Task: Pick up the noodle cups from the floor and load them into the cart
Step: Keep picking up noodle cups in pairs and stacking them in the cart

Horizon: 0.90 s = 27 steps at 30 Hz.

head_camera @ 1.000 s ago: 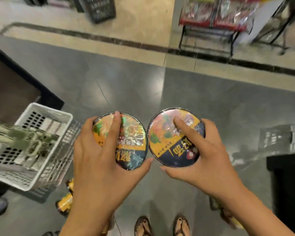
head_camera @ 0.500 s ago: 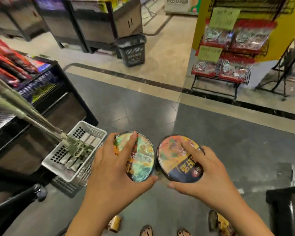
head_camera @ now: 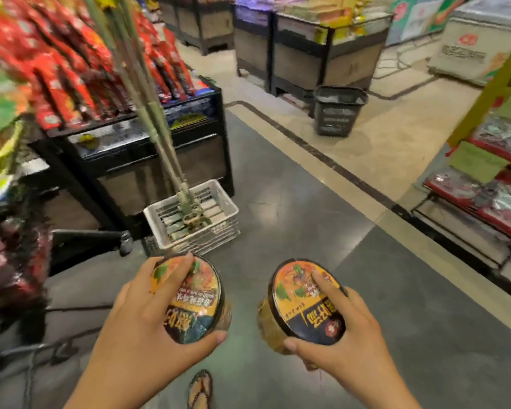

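Where the grey polished floor tiles [head_camera: 292, 219] run open ahead, two round noodle cups are held in the air, apart from each other with a clear gap between them. The left hand [head_camera: 136, 323] grips the left noodle cup [head_camera: 195, 305], its index finger laid across the glossy shrink-wrapped lid and its thumb hooked at the near rim. The right hand [head_camera: 345, 340] grips the right noodle cup [head_camera: 304, 305] the same way, and the cup's yellow side wall shows. Both lids are flat, black-edged discs tilted towards the camera. Beyond the left cup, a white plastic basket [head_camera: 229, 202] with slotted walls sits on the floor against a black display stand [head_camera: 160, 160] stacked with red packets [head_camera: 56, 69]. A green metal pole [head_camera: 157, 119] stands in it. A black basket [head_camera: 337, 113] stands further off on beige tiles.
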Motion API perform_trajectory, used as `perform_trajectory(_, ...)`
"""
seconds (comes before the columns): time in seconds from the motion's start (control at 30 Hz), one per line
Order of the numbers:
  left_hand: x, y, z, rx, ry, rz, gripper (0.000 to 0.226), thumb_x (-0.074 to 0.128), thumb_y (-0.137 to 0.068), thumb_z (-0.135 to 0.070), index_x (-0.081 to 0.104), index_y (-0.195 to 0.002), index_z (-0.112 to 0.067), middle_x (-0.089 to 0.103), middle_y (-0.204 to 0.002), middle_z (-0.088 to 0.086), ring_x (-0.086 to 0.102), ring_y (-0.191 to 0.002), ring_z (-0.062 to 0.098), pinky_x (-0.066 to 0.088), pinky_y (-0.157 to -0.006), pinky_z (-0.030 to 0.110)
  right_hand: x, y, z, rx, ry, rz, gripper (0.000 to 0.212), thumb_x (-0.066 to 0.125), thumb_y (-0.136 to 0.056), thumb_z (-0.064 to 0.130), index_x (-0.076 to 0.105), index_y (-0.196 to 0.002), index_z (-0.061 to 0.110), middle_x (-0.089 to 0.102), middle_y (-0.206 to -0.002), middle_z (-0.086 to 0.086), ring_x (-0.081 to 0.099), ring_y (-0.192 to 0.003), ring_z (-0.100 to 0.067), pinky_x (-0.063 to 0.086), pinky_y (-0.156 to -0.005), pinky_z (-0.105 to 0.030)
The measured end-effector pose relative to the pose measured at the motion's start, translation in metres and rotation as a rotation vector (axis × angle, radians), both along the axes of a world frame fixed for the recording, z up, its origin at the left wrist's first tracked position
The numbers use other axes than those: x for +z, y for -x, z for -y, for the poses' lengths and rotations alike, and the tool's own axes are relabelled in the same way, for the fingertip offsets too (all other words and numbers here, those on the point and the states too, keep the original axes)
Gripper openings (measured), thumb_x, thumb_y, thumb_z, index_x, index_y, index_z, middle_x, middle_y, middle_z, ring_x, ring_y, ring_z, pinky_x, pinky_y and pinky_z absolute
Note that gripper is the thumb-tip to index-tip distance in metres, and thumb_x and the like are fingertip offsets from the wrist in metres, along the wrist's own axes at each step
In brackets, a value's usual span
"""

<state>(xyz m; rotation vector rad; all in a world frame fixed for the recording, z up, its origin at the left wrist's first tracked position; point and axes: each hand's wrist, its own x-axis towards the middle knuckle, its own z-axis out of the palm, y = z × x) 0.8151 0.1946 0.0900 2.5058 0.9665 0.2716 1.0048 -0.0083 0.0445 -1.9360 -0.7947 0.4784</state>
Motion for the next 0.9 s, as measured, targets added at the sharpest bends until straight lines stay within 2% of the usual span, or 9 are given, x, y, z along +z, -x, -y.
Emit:
perform_trajectory(0.07, -0.001, 0.032, 0.002, 0.086, 0.011, -0.026, 0.107, 0.051, -0.044, -0.097, 0.021, -0.140, -0.060, 0.028, -0.143, -0.015, 0.040, -0.127, 0.020, 0.041, -0.104, 0.044, 0.001, 0.006, -0.013, 0.107, 0.015, 0.036, 0.101, 0.078, -0.030, 0.072, 0.040, -0.123, 0.068, 0.039, -0.116, 0.036, 0.044, -0.113, 0.012, 0.041, -0.084, -0.005)
perform_trajectory(0.13, 0.000, 0.063, 0.002, 0.186, 0.001, -0.074, 0.109, 0.047, -0.044, -0.098, 0.022, -0.142, -0.057, 0.029, -0.142, -0.015, 0.041, -0.123, 0.021, 0.042, -0.102, 0.043, 0.004, 0.016, -0.029, 0.212, 0.012, 0.085, 0.097, 0.075, -0.035, 0.072, 0.037, -0.123, 0.067, 0.039, -0.113, 0.033, 0.041, -0.110, 0.017, 0.034, -0.081, 0.002)
perform_trajectory(0.27, 0.000, 0.117, 0.000, 0.406, 0.004, -0.111, 0.111, 0.039, -0.041, -0.102, 0.020, -0.141, -0.058, 0.024, -0.146, -0.013, 0.034, -0.130, 0.023, 0.039, -0.105, 0.044, 0.002, 0.045, -0.059, 0.353, 0.031, 0.109, 0.098, 0.072, -0.036, 0.076, 0.033, -0.126, 0.072, 0.036, -0.115, 0.029, 0.038, -0.111, 0.018, 0.033, -0.081, 0.003)
perform_trajectory(0.37, -0.006, 0.154, -0.009, 0.548, 0.061, -0.138, 0.111, 0.040, -0.037, -0.101, 0.019, -0.139, -0.061, 0.017, -0.153, -0.010, 0.026, -0.137, 0.024, 0.034, -0.110, 0.044, -0.003, 0.071, -0.082, 0.449, 0.051, 0.120, 0.105, 0.073, -0.037, 0.077, 0.020, -0.128, 0.076, 0.033, -0.119, 0.031, 0.035, -0.114, 0.018, 0.033, -0.082, 0.002)
perform_trajectory(0.43, -0.010, 0.178, -0.019, 0.612, 0.028, -0.167, 0.119, 0.037, -0.034, -0.103, 0.024, -0.142, -0.056, 0.021, -0.153, -0.005, 0.028, -0.136, 0.027, 0.035, -0.109, 0.045, -0.007, 0.088, -0.101, 0.508, 0.042, 0.134, 0.106, 0.074, -0.038, 0.077, 0.020, -0.129, 0.075, 0.031, -0.123, 0.033, 0.033, -0.115, 0.020, 0.031, -0.084, 0.003)
perform_trajectory(0.5, -0.011, 0.201, -0.029, 0.670, 0.016, -0.150, 0.119, 0.044, -0.035, -0.101, 0.035, -0.141, -0.048, 0.028, -0.149, -0.002, 0.035, -0.131, 0.030, 0.040, -0.104, 0.048, -0.005, 0.107, -0.123, 0.570, 0.046, 0.131, 0.105, 0.074, -0.038, 0.077, 0.022, -0.129, 0.074, 0.029, -0.124, 0.036, 0.030, -0.116, 0.024, 0.027, -0.085, 0.006)
perform_trajectory(0.63, -0.012, 0.255, -0.052, 0.724, -0.016, -0.032, 0.099, 0.054, -0.047, -0.089, 0.040, -0.134, -0.044, 0.037, -0.136, -0.007, 0.044, -0.118, 0.030, 0.046, -0.093, 0.048, -0.001, 0.150, -0.172, 0.619, 0.059, 0.113, 0.108, 0.072, -0.031, 0.083, 0.039, -0.130, 0.060, 0.038, -0.123, 0.024, 0.037, -0.116, 0.018, 0.030, -0.087, 0.004)
perform_trajectory(0.77, -0.017, 0.320, -0.081, 0.795, -0.017, 0.003, 0.100, 0.059, -0.048, -0.085, 0.038, -0.137, -0.043, 0.035, -0.138, -0.010, 0.041, -0.120, 0.027, 0.044, -0.096, 0.046, -0.007, 0.201, -0.223, 0.645, 0.089, 0.121, 0.111, 0.060, -0.024, 0.096, 0.036, -0.127, 0.062, 0.036, -0.126, 0.026, 0.032, -0.115, 0.024, 0.032, -0.085, 0.002)
perform_trajectory(0.9, -0.021, 0.389, -0.103, 0.913, 0.002, -0.098, 0.107, 0.069, -0.050, -0.082, 0.032, -0.143, -0.044, 0.029, -0.146, -0.005, 0.036, -0.126, 0.030, 0.041, -0.100, 0.047, -0.017, 0.256, -0.270, 0.707, 0.141, 0.143, 0.111, 0.061, -0.023, 0.095, 0.035, -0.127, 0.067, 0.038, -0.129, 0.012, 0.040, -0.117, 0.001, 0.036, -0.096, -0.019)
